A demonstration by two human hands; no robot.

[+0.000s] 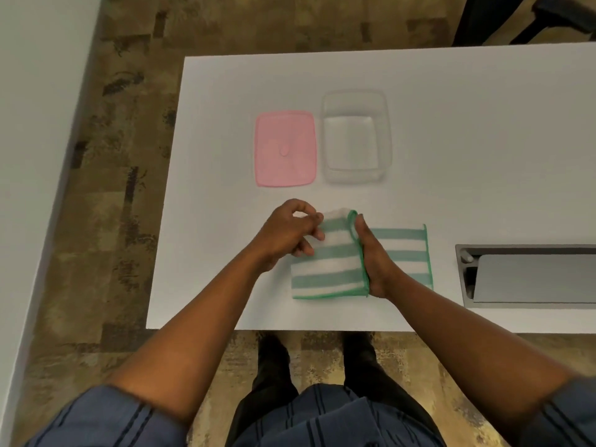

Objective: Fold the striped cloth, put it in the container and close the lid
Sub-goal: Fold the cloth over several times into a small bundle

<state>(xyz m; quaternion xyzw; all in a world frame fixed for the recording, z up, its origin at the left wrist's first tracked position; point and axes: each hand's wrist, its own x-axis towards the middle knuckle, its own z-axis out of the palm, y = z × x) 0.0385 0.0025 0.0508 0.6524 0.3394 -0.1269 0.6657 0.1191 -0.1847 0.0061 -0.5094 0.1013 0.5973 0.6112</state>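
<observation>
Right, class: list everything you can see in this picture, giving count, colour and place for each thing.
Striped cloth: one, green and white, near table edge, partly folded.
Lid: one, pink, flat on table, left of container.
Container: one, clear, open and empty, beyond the cloth.
Table: one, white.
Cable tray: one, grey, recessed at table's right.
Carpet: brown, patterned.
Left hand: fingers holding the cloth's folded layer.
Right hand: on the cloth, at the turned-over edge.
</observation>
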